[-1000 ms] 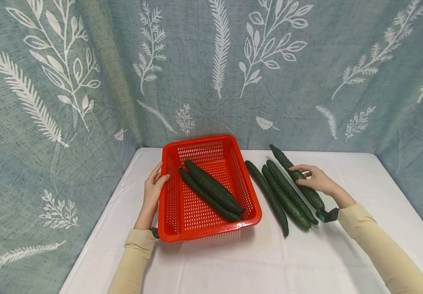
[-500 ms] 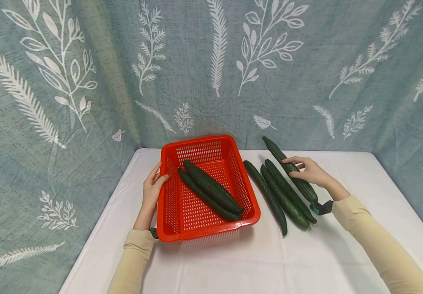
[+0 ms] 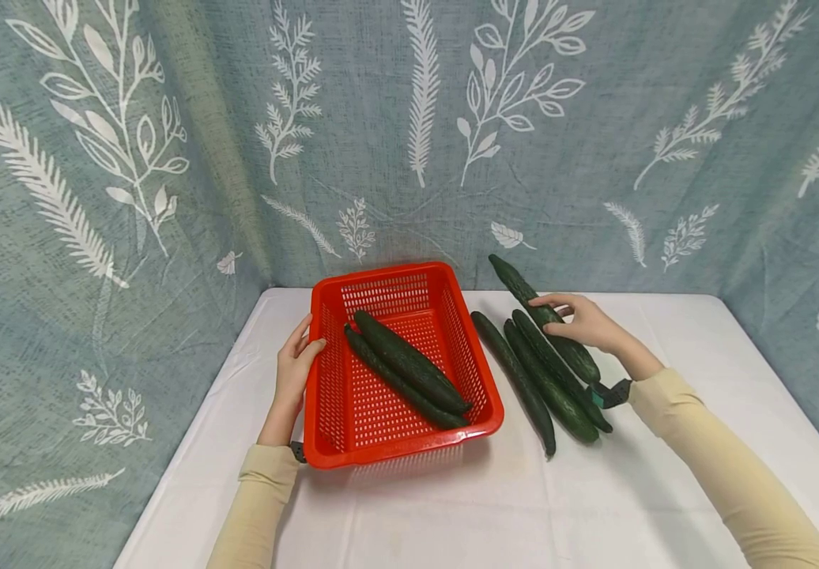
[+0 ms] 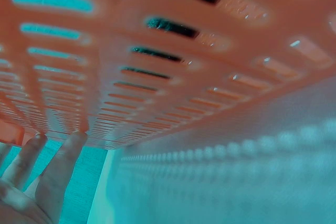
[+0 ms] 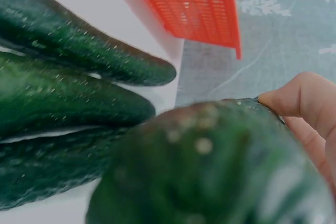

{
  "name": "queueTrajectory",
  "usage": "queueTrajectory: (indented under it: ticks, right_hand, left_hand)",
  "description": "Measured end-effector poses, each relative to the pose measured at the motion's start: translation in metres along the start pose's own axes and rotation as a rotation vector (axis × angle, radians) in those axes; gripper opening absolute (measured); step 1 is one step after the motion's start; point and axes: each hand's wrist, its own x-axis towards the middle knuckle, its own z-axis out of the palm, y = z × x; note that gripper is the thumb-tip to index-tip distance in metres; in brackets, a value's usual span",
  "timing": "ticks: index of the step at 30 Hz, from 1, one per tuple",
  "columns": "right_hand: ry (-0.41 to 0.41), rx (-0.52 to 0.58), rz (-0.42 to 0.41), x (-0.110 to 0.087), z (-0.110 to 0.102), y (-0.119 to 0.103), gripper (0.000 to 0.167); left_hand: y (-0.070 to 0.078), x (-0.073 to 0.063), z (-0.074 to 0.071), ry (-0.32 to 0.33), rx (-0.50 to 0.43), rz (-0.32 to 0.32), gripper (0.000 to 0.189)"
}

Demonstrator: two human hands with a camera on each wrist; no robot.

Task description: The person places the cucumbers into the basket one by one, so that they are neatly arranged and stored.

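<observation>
My right hand (image 3: 582,322) grips a long dark green cucumber (image 3: 511,279) round its middle, held above the other cucumbers at the right. In the right wrist view the blunt end of this cucumber (image 5: 210,171) fills the foreground, with thumb and fingers at its far side. My left hand (image 3: 296,362) holds the left rim of a red plastic basket (image 3: 404,457), thumb over the edge. From the left wrist, the fingers (image 4: 65,156) show against the outside of the slotted wall. Two cucumbers (image 3: 413,359) lie side by side in the basket, slanting down to the right.
Three more cucumbers (image 3: 516,379) lie in a slanting row on the white tablecloth (image 3: 452,521), just right of the basket. A patterned blue-grey curtain (image 3: 381,158) hangs behind the table and along both sides.
My right hand has lifted the cucumber and carried it left, its far tip now overlapping the curtain. The left hand and the basket have stayed in place.
</observation>
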Motion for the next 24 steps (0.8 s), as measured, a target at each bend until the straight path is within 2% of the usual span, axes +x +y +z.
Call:
queueTrajectory:
  ticks: [10,24]
  right_hand:
    - [-0.015,0.007,0.044,0.010,0.001,-0.020,0.042]
    - [-0.036,-0.002,0.000,0.027,0.003,-0.039,0.043]
  left_hand:
    - [-0.001,0.002,0.000,0.003,0.015,-0.001,0.054]
    - [0.000,0.000,0.001,-0.002,0.015,0.004,0.055]
